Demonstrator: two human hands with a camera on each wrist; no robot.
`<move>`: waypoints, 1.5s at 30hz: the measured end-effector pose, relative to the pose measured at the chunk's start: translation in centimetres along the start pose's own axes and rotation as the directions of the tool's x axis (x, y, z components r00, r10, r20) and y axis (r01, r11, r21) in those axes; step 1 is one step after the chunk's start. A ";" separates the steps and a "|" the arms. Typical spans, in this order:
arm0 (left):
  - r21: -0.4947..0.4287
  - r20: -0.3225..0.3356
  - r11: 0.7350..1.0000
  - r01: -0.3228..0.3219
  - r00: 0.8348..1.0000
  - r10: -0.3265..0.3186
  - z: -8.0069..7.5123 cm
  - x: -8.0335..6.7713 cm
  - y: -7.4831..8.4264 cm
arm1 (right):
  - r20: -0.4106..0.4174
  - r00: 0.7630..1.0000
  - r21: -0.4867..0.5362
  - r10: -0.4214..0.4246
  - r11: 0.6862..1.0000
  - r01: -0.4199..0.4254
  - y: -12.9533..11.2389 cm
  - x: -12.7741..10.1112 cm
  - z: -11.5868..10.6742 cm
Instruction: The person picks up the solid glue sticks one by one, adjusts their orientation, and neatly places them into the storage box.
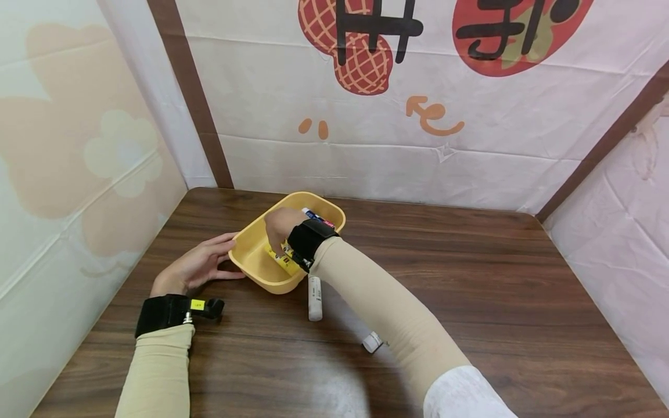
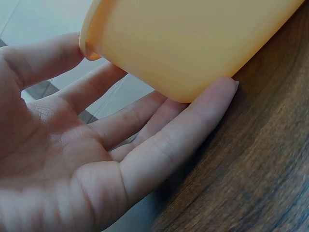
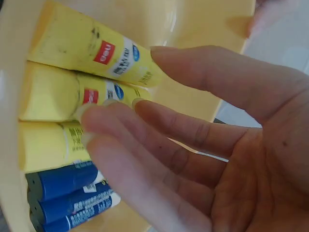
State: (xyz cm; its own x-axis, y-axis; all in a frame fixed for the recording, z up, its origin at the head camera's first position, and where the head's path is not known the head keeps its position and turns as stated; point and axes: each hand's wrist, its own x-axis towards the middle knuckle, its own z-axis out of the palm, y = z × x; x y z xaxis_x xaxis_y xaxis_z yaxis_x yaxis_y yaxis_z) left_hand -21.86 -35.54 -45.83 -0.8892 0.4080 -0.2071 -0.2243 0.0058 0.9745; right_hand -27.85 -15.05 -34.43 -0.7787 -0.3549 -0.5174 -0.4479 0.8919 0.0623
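Note:
A yellow plastic basin [image 1: 252,256] stands towards the back left of the table. My left hand [image 1: 195,264] touches its left corner with extended fingers; in the left wrist view the thumb lies along the basin's side and a fingertip meets the rim. My right hand [image 1: 282,223] reaches down inside the basin. In the right wrist view its thumb and loosely bent fingers are at several yellow glue sticks [image 3: 82,46] marked deli, lying side by side. Blue tubes [image 3: 67,181] with dark ends lie beside them, partly behind the fingers.
A white tube [image 1: 315,299] lies on the wooden table [image 1: 502,290], just in front of the basin. Another white cylinder [image 1: 373,342] lies nearer, close by the right forearm. Printed cloth walls [image 1: 366,168] rise behind the table and at both sides.

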 end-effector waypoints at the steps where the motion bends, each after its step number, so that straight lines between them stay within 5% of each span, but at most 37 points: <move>1: 0.003 -0.004 1.000 0.003 1.000 -0.003 0.0 0.0 0.0 | -0.003 1.000 0.008 0.001 1.000 -0.001 0.2 -0.1 -0.1; 12: -0.003 -0.001 1.000 -0.009 1.000 0.009 0.0 -0.1 -0.1 | -0.058 0.997 0.248 -0.045 0.967 0.058 3.7 -1.8 -0.4; 19: -0.012 -0.004 1.000 0.002 1.000 -0.003 0.0 0.1 -0.2 | -0.048 0.997 0.224 -0.061 0.972 0.071 4.9 -2.9 -0.3; 32: -0.043 0.002 0.999 -0.009 1.000 0.009 0.2 0.4 -0.1 | -0.153 0.973 0.122 -0.174 0.973 0.194 7.1 -5.7 1.4; 40: -0.033 0.008 0.999 -0.009 1.000 0.009 0.2 0.4 0.0 | -0.246 0.956 0.068 -0.158 0.981 0.179 9.4 -7.4 3.8; 45: -0.050 0.010 0.999 -0.006 1.000 0.006 0.2 0.5 -0.1 | -0.217 0.964 0.076 -0.157 0.981 0.177 10.3 -8.5 4.7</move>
State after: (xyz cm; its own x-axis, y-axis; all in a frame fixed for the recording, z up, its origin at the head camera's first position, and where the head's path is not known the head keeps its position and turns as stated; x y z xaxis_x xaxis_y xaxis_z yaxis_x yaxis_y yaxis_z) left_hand -22.25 -35.18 -46.06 -0.8866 0.4169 -0.2003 -0.2389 -0.0418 0.9702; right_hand -23.82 -1.50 -33.37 -0.7753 -0.5425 -0.3233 -0.5439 0.8338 -0.0948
